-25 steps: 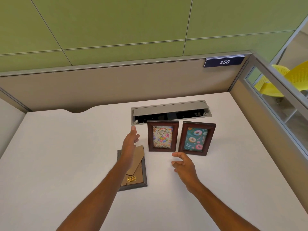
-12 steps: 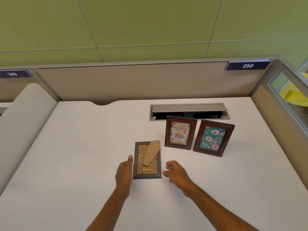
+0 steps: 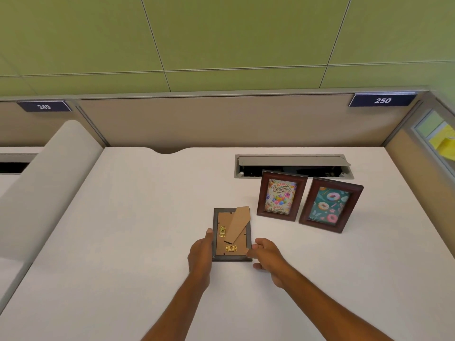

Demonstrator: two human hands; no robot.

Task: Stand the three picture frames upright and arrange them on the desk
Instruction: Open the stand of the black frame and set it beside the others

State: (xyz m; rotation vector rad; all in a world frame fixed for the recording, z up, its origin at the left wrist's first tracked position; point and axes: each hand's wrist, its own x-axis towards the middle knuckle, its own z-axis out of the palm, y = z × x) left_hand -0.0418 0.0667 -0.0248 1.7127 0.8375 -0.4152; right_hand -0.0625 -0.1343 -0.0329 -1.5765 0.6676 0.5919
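A grey picture frame (image 3: pixel 221 257) lies face down on the white desk (image 3: pixel 123 230), its brown cardboard back and folded-out stand leg showing. My left hand (image 3: pixel 200 254) presses against its left edge, thumb up along the side. My right hand (image 3: pixel 267 254) touches its lower right corner with the fingertips. Two dark red-brown frames stand upright behind it to the right: a birthday-card frame (image 3: pixel 282 196) and a doughnut-picture frame (image 3: pixel 331 205), side by side and nearly touching.
A grey cable hatch (image 3: pixel 293 160) with its lid raised sits in the desk right behind the standing frames. Beige partition walls (image 3: pixel 221 121) bound the desk at the back and right. A rounded beige divider (image 3: pixel 49 183) runs along the left edge.
Both hands have closed in on the face-down frame: the left now presses its left edge, the right reached its lower right corner. The camera view shifted left.
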